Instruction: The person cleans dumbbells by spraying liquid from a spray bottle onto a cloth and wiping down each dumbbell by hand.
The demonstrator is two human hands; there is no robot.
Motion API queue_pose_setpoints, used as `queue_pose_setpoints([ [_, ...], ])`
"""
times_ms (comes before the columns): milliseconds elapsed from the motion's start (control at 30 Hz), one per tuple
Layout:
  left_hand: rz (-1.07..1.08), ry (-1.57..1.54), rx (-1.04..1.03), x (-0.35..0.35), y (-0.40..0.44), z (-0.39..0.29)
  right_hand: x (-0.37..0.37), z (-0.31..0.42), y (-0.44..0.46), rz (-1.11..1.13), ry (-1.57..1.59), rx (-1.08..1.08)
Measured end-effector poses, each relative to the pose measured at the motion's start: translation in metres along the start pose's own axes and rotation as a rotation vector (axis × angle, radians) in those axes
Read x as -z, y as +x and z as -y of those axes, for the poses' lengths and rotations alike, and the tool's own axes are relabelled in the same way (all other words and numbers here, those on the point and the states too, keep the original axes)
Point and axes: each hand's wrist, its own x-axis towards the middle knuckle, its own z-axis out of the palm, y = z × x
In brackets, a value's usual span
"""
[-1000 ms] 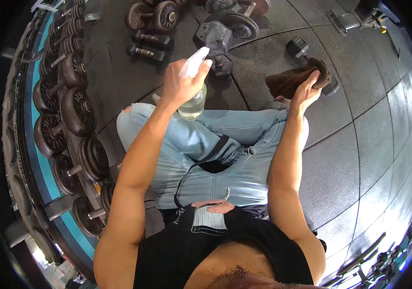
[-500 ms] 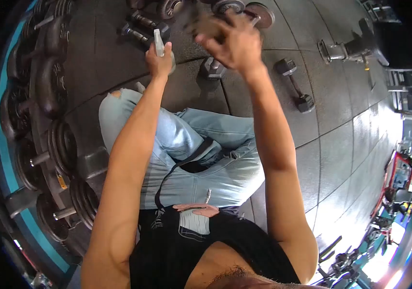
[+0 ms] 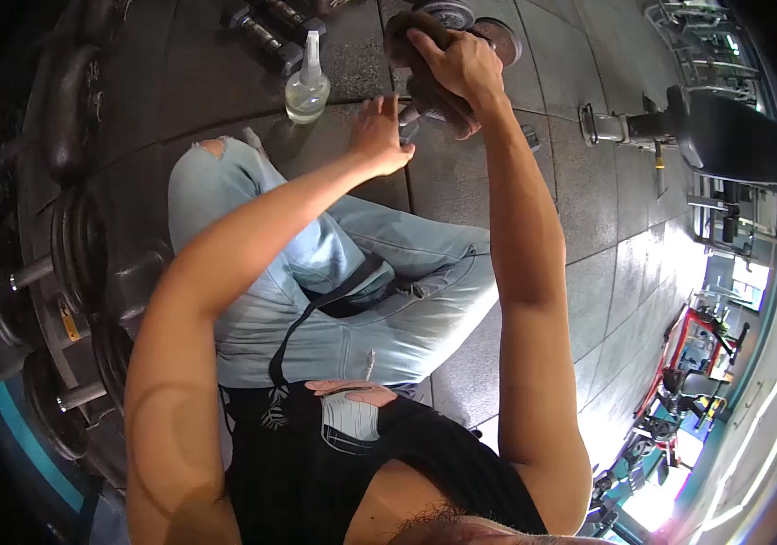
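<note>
My right hand (image 3: 468, 65) is closed on a dark brown cloth (image 3: 443, 107), which hangs down over part of a dumbbell on the floor. Close by on the left, my left hand (image 3: 383, 138) has its fingers apart and holds nothing, near the hex end of the dumbbell (image 3: 408, 127). A clear spray bottle (image 3: 307, 95) with a white nozzle and pale liquid stands upright on the floor, left of my left hand and apart from it.
Small dumbbells (image 3: 264, 42) lie at the top left. Round plates (image 3: 498, 42) are behind my right hand. A rack of dumbbells (image 3: 79, 245) runs along the left. At the right stands a bench (image 3: 734, 136).
My left hand has let go of the spray bottle and moved right. My right hand has carried the cloth from the right-hand dumbbell to one further left. The view has shifted too.
</note>
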Motion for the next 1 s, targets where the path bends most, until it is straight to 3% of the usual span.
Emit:
queue_pose_setpoints([
  [67,-0.113,0.17,-0.294,-0.006,0.022,0.002,0.003,-0.004,0.011,0.009,-0.026,-0.036],
  [100,-0.126,0.164,-0.303,-0.004,0.034,0.003,0.003,-0.006,0.018,0.022,-0.05,-0.066],
  [167,0.037,-0.341,-0.288,-0.012,0.045,0.011,-0.002,-0.011,0.029,0.06,-0.098,-0.094],
  [200,-0.13,-0.316,-0.421,-0.026,0.051,0.018,-0.002,-0.012,0.038,0.091,-0.092,-0.124],
  [300,-0.045,-0.179,-0.362,-0.03,0.059,0.013,-0.016,-0.03,0.075,0.19,-0.096,-0.13],
  [333,-0.093,-0.333,-0.403,-0.036,0.059,0.014,-0.02,-0.033,0.084,0.253,-0.093,-0.112],
  [367,-0.099,-0.346,-0.396,-0.046,0.063,0.02,-0.019,-0.022,0.079,0.262,-0.105,-0.107],
  [433,-0.273,-0.263,-0.568,-0.061,0.07,0.029,-0.015,-0.001,0.055,-0.018,-0.304,-0.147],
  [467,-0.156,-0.341,-0.518,-0.049,0.061,0.023,-0.01,0.012,0.04,-0.023,-0.32,-0.079],
  [500,-0.274,-0.307,-0.669,-0.059,0.065,0.029,-0.007,0.023,0.022,-0.026,-0.333,-0.011],
  [600,-0.381,-0.395,-0.637,-0.068,0.063,0.026,-0.012,0.042,-0.037,0.053,-0.293,0.088],
  [667,-0.535,-0.123,-0.814,-0.07,0.066,0.025,-0.028,0.038,-0.072,-0.327,-0.465,0.377],
  [700,-0.536,-0.13,-0.817,-0.071,0.07,0.024,-0.034,0.036,-0.084,-0.326,-0.473,0.376],
  [833,-0.683,0.412,-0.824,-0.089,0.087,0.037,-0.032,0.027,-0.079,-0.297,-0.504,0.503],
  [900,-0.729,0.69,-0.842,-0.1,0.084,0.042,-0.007,0.039,-0.047,-0.053,-0.467,0.462],
  [933,-0.627,0.703,-0.908,-0.059,0.059,0.037,0.009,0.053,-0.03,0.182,-0.427,0.271],
  [967,-0.626,0.709,-0.921,-0.059,0.058,0.033,0.01,0.041,-0.006,0.171,-0.422,0.263],
  [1000,-0.569,0.19,-0.848,-0.058,0.06,0.028,0.013,0.026,0.026,0.424,-0.167,0.115],
])
